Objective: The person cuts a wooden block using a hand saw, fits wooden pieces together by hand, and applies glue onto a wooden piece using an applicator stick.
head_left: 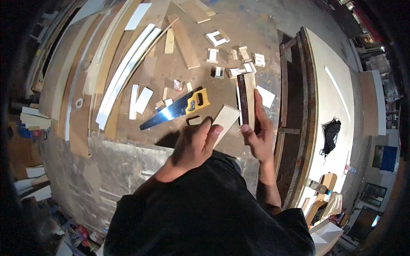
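My left hand [197, 138] is closed around a small pale wooden board [226, 121], which tilts up to the right. In my right hand [261, 132] is a long wooden block with a dark, rough face [243, 100], gripped between the thumb and fingers and pointing away from me. The board and the block are close together, with a narrow gap between them. Just beyond my left hand, a handsaw [171, 112] with a yellow handle lies flat on the worktable [171, 77].
Small wooden frames and blocks [218, 38] are grouped at the table's far right. Long planks and white strips [128, 72] lie along the left. A dark gap separates this table from a pale board [331, 85] at right, which bears a black cloth-like item [330, 135] and a bottle [319, 187].
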Demonstrator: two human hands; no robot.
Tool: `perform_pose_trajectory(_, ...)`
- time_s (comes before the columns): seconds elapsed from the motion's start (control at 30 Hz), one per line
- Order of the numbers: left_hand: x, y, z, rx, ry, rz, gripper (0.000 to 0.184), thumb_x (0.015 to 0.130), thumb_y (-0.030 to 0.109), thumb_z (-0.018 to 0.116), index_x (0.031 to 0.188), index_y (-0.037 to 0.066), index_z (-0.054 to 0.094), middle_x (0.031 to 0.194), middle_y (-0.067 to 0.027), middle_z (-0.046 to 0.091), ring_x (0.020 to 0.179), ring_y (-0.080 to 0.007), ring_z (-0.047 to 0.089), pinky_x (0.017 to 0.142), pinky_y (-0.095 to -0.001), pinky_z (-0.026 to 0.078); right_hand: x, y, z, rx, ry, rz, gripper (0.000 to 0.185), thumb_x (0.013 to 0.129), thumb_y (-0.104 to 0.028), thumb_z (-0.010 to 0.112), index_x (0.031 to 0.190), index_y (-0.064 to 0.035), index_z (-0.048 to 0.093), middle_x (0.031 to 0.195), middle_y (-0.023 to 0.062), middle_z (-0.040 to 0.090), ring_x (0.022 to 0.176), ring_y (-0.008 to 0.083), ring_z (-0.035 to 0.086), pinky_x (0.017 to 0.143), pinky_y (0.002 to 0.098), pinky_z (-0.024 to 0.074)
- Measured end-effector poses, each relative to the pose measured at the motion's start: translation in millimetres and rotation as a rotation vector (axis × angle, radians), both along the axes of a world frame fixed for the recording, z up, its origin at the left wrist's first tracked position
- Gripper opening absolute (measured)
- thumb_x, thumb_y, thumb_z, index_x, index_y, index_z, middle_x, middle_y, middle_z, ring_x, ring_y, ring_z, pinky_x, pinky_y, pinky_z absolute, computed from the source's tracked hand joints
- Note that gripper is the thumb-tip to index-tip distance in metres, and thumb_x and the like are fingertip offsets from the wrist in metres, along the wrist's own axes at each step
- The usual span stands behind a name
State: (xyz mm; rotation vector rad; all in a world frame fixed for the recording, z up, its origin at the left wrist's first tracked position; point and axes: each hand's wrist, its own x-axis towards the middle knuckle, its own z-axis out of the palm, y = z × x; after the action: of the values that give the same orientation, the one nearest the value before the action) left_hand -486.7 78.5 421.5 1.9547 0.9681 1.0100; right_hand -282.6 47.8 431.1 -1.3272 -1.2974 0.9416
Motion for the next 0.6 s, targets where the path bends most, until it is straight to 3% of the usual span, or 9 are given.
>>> perform_pose_trajectory(0.03,-7,6,4,0.026,0.047,-0.042,0.025,0.101,0.020,0.057,0.089,-0.001,0.051,0.065,-0.0188,0.058,0.059,-0.0380,0.063,0.052,-0.0408,0.046,8,1,4,0.021,-0.012,-0.002,0.084,0.083,-0.022,0.070,0.153,0.0039,0.031,0.150,0.0171,0.047,0.132,0.0187,0.046,0.111,0.0329,0.0344)
perform_pose_trajectory(0.1,-18,13,12,0.067,0.138,-0.083,0.026,0.099,0.022,0.059,0.086,0.001,0.052,0.070,-0.0182,0.059,0.061,-0.0343,0.063,0.053,-0.0394,0.046,27,-7,1,-0.022,0.109,-0.032,0.086,0.080,-0.022,0.071,0.152,0.0053,0.032,0.153,0.0165,0.043,0.137,0.0212,0.044,0.114,0.0348,0.0305)
perform_pose_trajectory(0.2,-29,13,23,-0.106,0.191,-0.100,0.025,0.097,0.024,0.064,0.093,0.000,0.058,0.074,-0.0165,0.061,0.060,-0.0260,0.063,0.054,-0.0353,0.046,34,-20,2,-0.022,0.227,-0.013,0.089,0.075,-0.022,0.074,0.149,0.0079,0.036,0.154,0.0191,0.041,0.140,0.0227,0.042,0.116,0.0357,0.0280)
perform_pose_trajectory(0.27,-33,12,23,-0.108,0.173,-0.128,0.025,0.096,0.023,0.066,0.092,0.000,0.059,0.073,-0.0157,0.061,0.060,-0.0251,0.063,0.054,-0.0347,0.047,34,-28,-4,0.020,0.067,0.061,0.091,0.071,-0.023,0.077,0.147,0.0100,0.039,0.154,0.0211,0.042,0.141,0.0234,0.041,0.116,0.0353,0.0283)
perform_pose_trajectory(0.4,-35,13,22,-0.061,0.137,-0.183,0.023,0.091,0.021,0.072,0.087,0.000,0.063,0.070,-0.0125,0.061,0.057,-0.0222,0.062,0.053,-0.0336,0.046,17,-34,-1,0.067,-0.075,0.123,0.092,0.067,-0.026,0.081,0.143,0.0102,0.045,0.140,0.0231,0.056,0.129,0.0275,0.055,0.111,0.0351,0.0360)
perform_pose_trajectory(0.53,-44,11,16,-0.058,0.149,-0.156,0.021,0.087,0.019,0.076,0.088,0.001,0.067,0.070,-0.0111,0.063,0.058,-0.0204,0.063,0.054,-0.0311,0.047,14,-44,-4,0.007,-0.154,0.094,0.090,0.059,-0.011,0.082,0.141,0.0061,0.050,0.137,0.0242,0.059,0.129,0.0270,0.056,0.109,0.0345,0.0382)
perform_pose_trajectory(0.6,-49,13,8,0.016,-0.035,-0.064,0.022,0.085,0.020,0.079,0.090,0.001,0.070,0.073,-0.0104,0.066,0.060,-0.0184,0.064,0.055,-0.0281,0.048,16,-49,-4,0.003,-0.161,0.110,0.090,0.057,-0.008,0.081,0.141,0.0051,0.051,0.137,0.0241,0.059,0.129,0.0276,0.056,0.109,0.0349,0.0387)
